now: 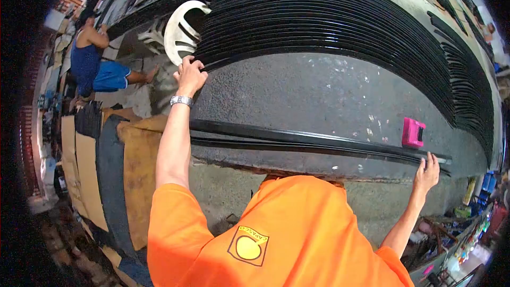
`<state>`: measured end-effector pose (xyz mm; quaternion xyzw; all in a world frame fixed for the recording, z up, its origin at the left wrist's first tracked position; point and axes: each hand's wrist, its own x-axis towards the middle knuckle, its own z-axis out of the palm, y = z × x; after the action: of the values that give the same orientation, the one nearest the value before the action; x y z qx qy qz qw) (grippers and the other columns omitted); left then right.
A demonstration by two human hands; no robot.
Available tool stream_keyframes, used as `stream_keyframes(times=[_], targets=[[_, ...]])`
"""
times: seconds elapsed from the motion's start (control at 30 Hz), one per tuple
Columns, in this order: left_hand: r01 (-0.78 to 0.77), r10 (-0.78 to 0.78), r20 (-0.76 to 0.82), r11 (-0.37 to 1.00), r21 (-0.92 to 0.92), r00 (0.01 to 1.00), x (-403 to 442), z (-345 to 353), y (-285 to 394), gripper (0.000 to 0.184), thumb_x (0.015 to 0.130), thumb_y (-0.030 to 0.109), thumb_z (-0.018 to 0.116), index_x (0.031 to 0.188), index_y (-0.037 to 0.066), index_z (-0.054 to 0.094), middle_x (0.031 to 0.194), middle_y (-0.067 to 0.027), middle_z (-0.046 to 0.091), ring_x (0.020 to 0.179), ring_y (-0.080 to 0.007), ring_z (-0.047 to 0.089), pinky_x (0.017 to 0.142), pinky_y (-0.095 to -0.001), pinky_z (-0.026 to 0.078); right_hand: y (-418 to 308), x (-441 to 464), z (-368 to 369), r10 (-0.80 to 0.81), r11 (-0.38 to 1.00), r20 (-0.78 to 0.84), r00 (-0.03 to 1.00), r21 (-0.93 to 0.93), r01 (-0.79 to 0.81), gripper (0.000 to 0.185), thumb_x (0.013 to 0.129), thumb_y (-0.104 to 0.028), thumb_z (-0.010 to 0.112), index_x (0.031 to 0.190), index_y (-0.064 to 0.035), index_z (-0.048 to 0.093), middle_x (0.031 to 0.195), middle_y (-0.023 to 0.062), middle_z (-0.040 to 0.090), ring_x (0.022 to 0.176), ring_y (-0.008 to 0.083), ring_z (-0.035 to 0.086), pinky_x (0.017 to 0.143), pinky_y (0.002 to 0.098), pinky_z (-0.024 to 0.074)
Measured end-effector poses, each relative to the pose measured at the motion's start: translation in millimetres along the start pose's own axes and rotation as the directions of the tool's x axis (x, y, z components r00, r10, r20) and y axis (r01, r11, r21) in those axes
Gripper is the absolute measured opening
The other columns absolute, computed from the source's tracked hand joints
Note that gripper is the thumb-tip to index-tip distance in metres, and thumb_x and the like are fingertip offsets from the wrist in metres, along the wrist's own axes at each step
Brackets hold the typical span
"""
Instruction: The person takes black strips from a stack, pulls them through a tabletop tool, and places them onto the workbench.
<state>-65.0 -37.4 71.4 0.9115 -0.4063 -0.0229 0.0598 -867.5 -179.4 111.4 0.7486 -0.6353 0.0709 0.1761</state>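
Note:
Curved rows of long, thin black strips [319, 26] lie side by side across the far part of the dark table [297, 90]. My left hand [190, 76], with a metal watch on its wrist, is at the left end of the nearest row, its fingers curled over the strip end. Along the front edge lie a few more long black strips [297, 139]. At their right end is my right hand [428, 174], its fingers stretched out and touching them. A pink device with a black part [413, 133] sits just beyond that hand.
A white plastic chair [172, 34] stands at the table's left end. Beyond it a person in blue [87, 64] sits at the far left. Cardboard sheets [143, 180] lean at the near left. Assorted clutter [467, 228] lies at the right.

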Motion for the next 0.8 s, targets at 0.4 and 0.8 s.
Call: stream_keyframes(times=[0.4,0.8], targets=[[-0.191,0.159,-0.207,0.971,-0.147,0.965,-62,1,66,0.034,0.082,0.022,0.071,0.114,0.013,0.061,0.135,-0.0111,0.049,0.13,-0.0314,0.044,0.1,-0.0542,0.035,-15,-71,-19,0.116,0.992,0.077,0.99,0.048,-0.12,0.043,0.083,-0.024,0.069,0.126,-0.0207,0.063,0.128,0.0062,0.061,0.12,0.0264,0.055,0.099,0.0455,0.0411],[-0.722,0.832,0.029,0.498,-0.48,0.555,-257,29,327,0.077,0.07,0.041,0.082,0.133,0.007,0.056,0.136,-0.0174,0.051,0.125,-0.0365,0.047,0.105,-0.0474,0.035,33,-88,5,0.223,0.944,0.105,0.969,0.225,-0.242,0.051,0.08,-0.023,0.071,0.129,-0.0142,0.057,0.128,0.0089,0.056,0.121,0.0282,0.051,0.099,0.05,0.038]])
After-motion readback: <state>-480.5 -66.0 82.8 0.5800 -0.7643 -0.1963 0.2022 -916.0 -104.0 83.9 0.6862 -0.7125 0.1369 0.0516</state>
